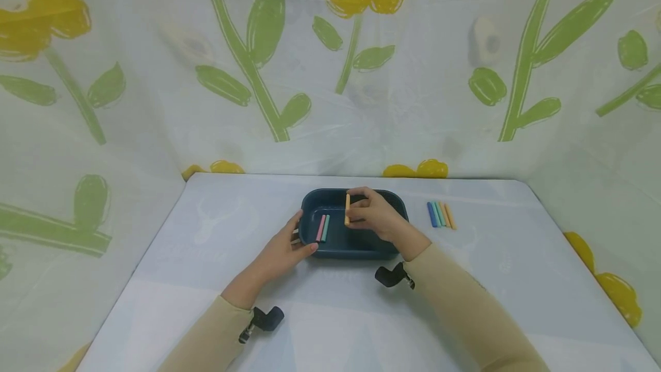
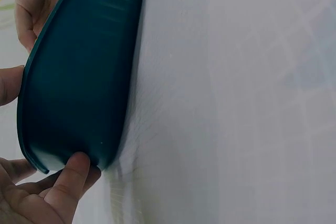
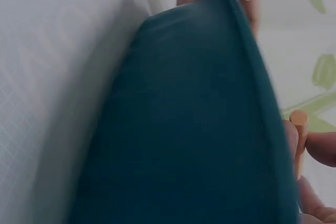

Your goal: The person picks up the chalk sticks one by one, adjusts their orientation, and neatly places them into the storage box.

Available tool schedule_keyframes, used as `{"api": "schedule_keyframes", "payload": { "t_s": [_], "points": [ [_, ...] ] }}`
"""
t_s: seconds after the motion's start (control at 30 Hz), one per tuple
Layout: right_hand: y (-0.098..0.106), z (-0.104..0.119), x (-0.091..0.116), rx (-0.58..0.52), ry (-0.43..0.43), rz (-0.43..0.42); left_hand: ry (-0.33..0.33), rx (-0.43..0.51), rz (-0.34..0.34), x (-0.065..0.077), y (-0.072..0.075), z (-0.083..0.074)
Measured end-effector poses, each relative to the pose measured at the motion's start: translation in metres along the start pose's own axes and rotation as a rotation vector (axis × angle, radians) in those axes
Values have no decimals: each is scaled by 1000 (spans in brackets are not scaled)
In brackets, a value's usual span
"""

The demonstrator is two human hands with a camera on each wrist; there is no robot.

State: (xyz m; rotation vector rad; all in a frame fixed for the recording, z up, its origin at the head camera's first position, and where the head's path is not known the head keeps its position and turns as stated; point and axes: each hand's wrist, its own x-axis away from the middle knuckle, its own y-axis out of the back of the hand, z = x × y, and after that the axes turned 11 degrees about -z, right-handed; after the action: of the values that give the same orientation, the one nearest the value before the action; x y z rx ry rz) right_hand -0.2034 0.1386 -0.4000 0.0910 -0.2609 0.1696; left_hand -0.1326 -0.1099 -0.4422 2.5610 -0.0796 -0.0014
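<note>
A dark teal tray with a raised rim stands on the table. At its left end, my left hand holds it, the thumb over the near corner of the rim and fingers against the outer wall. Over the middle of the tray, my right hand pinches an orange chalk stick, held upright between thumb and fingers. The right wrist view shows the round end of that chalk beside the rim. Inside the tray, a pink chalk stick and a green chalk stick lie side by side.
Right of the tray, a blue chalk stick, green ones and orange ones lie in a row on the white table. A flower-printed curtain hangs behind the table and along its sides.
</note>
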Motion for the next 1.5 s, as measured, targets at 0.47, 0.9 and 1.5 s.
{"api": "schedule_keyframes", "payload": {
  "t_s": [0.47,0.9,1.5],
  "points": [
    [-21,-19,-18,127,-51,-43,-9,34,10,0,1,2],
    [-35,-22,-25,241,-100,-61,-10,34,19,0,3,0],
    [-42,-30,-32,346,-67,-85,-19,31,31,-6,6,3]
  ]
}}
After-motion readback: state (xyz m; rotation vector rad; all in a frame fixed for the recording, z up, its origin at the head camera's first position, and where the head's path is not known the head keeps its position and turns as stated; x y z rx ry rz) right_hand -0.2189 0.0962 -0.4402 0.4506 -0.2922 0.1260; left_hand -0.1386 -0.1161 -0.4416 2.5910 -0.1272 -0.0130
